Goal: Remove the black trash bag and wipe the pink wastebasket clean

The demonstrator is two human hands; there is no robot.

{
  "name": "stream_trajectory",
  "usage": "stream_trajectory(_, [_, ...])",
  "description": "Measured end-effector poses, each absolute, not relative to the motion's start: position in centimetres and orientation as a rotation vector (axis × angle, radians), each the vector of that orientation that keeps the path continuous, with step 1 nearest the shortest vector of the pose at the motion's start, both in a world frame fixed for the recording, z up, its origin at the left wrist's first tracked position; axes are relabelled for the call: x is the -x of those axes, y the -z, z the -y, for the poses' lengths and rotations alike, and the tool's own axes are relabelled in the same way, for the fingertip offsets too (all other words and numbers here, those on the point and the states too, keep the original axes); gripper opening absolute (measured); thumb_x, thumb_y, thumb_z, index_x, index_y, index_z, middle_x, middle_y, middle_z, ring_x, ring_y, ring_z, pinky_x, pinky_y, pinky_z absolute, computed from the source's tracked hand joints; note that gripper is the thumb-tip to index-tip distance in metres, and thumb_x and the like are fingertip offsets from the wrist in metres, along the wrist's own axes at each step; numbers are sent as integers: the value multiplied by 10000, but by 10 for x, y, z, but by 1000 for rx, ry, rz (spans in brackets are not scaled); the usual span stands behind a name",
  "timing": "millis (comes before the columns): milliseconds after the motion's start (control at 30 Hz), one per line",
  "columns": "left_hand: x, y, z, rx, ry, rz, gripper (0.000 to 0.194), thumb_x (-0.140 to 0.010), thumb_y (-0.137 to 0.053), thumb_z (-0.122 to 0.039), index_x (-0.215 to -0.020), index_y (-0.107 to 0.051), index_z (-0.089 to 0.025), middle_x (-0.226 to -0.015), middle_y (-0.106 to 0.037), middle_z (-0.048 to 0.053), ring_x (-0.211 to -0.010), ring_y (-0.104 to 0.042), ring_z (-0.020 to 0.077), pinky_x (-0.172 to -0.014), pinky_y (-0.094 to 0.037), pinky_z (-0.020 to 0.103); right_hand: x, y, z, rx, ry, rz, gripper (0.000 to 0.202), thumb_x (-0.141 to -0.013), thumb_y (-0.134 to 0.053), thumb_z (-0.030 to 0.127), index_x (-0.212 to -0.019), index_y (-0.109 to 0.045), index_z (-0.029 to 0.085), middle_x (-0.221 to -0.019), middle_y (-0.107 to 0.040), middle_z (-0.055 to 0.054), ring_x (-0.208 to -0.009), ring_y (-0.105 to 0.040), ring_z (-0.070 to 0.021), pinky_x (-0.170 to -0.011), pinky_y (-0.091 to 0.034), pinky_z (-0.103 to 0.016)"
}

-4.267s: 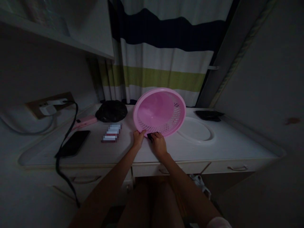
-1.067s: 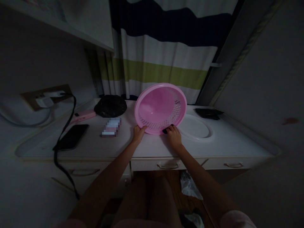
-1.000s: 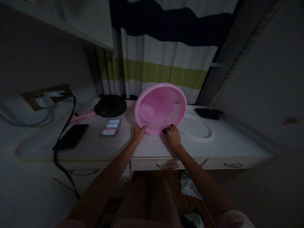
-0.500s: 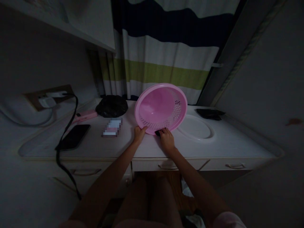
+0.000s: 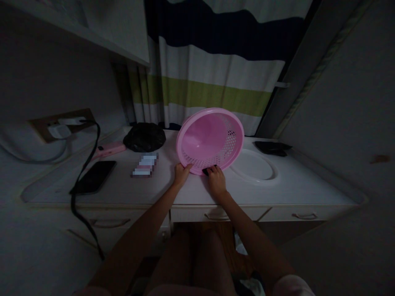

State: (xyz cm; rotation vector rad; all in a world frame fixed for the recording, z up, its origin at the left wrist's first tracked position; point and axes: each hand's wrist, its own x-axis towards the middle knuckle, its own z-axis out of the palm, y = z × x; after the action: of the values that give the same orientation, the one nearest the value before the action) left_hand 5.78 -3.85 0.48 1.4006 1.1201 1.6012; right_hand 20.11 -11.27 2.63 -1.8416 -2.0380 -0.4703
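Note:
A pink plastic basket (image 5: 202, 137) with a perforated wall is tilted on its side on the white desk, its opening facing me. My left hand (image 5: 181, 174) is closed on the lower left of its rim, thumb on the inner side. At the lower front of the rim, my right hand (image 5: 216, 181) presses a small black cloth (image 5: 209, 169) against the basket, fingers closed on it. Most of the cloth is hidden under the fingers. A white ring-shaped lid (image 5: 254, 165) lies flat just right of the basket.
On the left are a black phone (image 5: 95, 176), a pink device (image 5: 110, 149), a blurred-out item (image 5: 145, 165), a black plastic bag (image 5: 145, 137) and a black cable (image 5: 74, 205) hanging over the edge. A flat black item (image 5: 273, 148) lies at right, a striped curtain (image 5: 212, 82) behind.
Hardly anything differs. The basket sits a touch further right in the picture, and both hands keep their places on its rim.

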Motion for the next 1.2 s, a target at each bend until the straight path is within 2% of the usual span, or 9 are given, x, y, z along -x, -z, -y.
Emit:
stream_trajectory(167, [-57, -3, 36, -1408, -1584, -1150, 187, -577, -624, -235, -690, -672, -93, -626, -655, 44, -710, -611, 216, -672, -483, 302, -190, -24, 111, 1809, 425, 2049, 269, -820, -414, 107, -999, -612, 146, -975, -593, -99, -956, -436, -209, -839, -331, -301])
stream_trajectory(500, [-58, -5, 38, -1444, -1588, -1132, 176, -582, -626, -242, -674, -668, -98, -654, -660, 50, -756, -610, 224, -723, -472, 312, -228, -35, 108, 1939, 559, 2035, 255, -827, -403, 112, -933, -635, 120, -992, -590, -116, -961, -436, -223, -835, -330, -327])
stream_trajectory(767, [-57, -8, 40, -1402, -1599, -1160, 157, -561, -629, -217, -659, -667, -101, -627, -651, 45, -722, -607, 222, -683, -479, 303, -188, -26, 109, 1855, 467, 2035, 224, -811, -421, 111, -909, -623, 109, -931, -586, -126, -917, -446, -223, -821, -342, -325])
stream_trajectory(1033, [-55, -7, 39, -1392, -1616, -1151, 220, -568, -614, -204, -748, -671, -92, -682, -668, 50, -762, -615, 222, -701, -485, 305, -189, -16, 118, 1685, 473, 2081, 323, -800, -434, 94, -1095, -565, 115, -1045, -566, -100, -984, -421, -207, -908, -312, -302])
stream_trajectory(1200, [-56, -4, 37, -1381, -1603, -1128, 232, -568, -620, -209, -758, -674, -86, -716, -675, 66, -778, -617, 227, -721, -480, 311, -230, -21, 118, 1734, 503, 2098, 285, -806, -435, 99, -1037, -600, 127, -1015, -584, -93, -981, -421, -205, -887, -331, -302])
